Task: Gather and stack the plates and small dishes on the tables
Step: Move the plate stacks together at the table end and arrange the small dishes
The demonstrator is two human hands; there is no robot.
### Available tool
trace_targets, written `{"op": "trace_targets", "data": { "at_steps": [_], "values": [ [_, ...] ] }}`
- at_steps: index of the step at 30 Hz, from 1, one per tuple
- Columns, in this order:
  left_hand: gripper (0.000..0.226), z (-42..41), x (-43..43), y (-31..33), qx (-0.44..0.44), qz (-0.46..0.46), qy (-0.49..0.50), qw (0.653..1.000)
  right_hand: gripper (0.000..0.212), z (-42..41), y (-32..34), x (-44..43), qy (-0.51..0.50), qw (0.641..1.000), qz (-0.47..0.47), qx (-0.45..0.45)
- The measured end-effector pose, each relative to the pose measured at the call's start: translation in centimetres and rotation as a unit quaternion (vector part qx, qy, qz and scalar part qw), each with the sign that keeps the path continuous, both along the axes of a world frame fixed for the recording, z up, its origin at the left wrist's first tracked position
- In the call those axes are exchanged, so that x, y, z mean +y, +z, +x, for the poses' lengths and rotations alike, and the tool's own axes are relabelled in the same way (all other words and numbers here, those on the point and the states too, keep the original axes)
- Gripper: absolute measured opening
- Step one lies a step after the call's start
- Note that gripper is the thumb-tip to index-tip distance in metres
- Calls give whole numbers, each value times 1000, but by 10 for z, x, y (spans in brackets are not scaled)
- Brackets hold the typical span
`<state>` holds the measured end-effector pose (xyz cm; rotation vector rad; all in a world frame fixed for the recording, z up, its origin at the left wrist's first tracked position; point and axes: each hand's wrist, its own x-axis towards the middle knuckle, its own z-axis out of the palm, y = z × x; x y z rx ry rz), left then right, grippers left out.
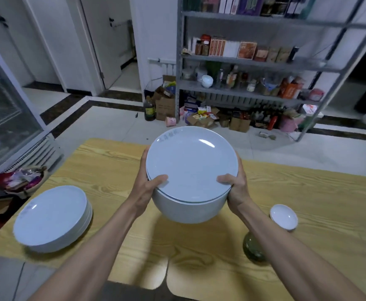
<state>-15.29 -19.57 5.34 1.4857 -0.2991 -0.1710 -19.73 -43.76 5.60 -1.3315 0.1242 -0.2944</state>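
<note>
I've got both hands up over the wooden table (308, 192), and between them a stack of white plates (190, 161) held clear above the tabletop, its shadow falling on the wood below. My left hand (149, 187) is clamped on the stack's left side, thumb hooked over the rim of the top plate, fingers wrapped underneath. My right hand (234, 187) mirrors it on the right side, thumb on the rim, palm pressed to the edge. The top plate faces up and looks bare, with a faint blue mark near its far rim (too blurred to read).

Down at the left, a second stack of plates (51, 218) sits on the table near its left edge, well apart from the one I'm holding. Just beyond it, at the table's corner, there's a basket (23, 180) of wrapped items. To the right, a small white dish (283, 217) rests on the table beside my right forearm, and a green glass bottle (252, 249) shows partly under that forearm. A metal shelving unit (253, 61) stands past the table.
</note>
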Motion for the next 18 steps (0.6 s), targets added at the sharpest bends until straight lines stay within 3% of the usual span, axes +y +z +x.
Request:
{"op": "trace_targets", "data": {
  "at_steps": [18],
  "values": [
    [97,-111,-163,27,5,-15,-238,971,79,-217,23,-111,-254,966,36,-7]
  ]
}}
